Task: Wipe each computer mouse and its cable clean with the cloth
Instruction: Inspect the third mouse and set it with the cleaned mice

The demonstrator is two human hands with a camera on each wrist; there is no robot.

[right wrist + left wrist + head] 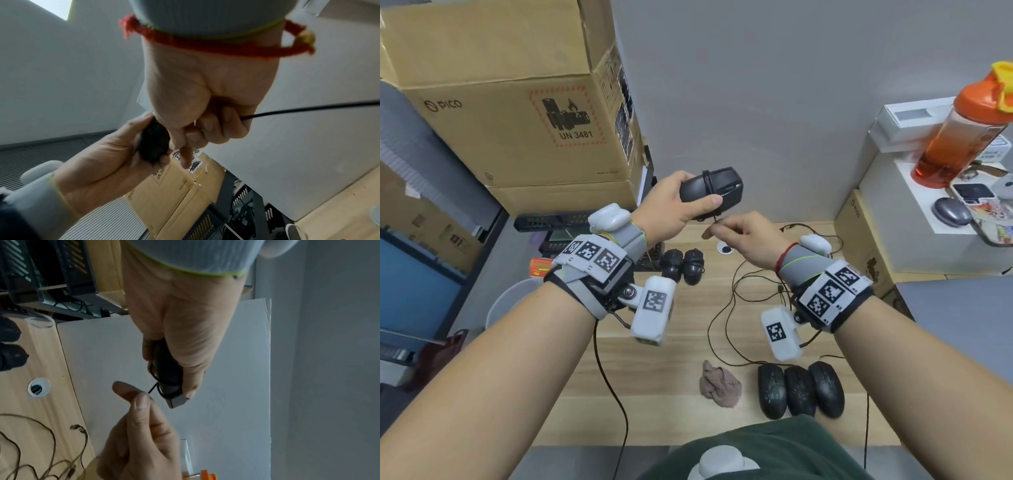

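Mouse held up in my left hand, its cable pinched in my right.

My left hand [671,209] grips the black mouse [710,192] above the counter [664,359], its cable [153,387] wound round the body; my right hand [748,240] pinches the loose end just beside it, where my fingers hide the tip. Below my hands the cloth [720,383] lies crumpled on the counter, left of three mice [800,389]. Two more [683,265] sit under my left wrist, partly hidden.

Both arms reach forward. The left hand [671,209] grips something, and the right hand [746,236] pinches with curled fingers.
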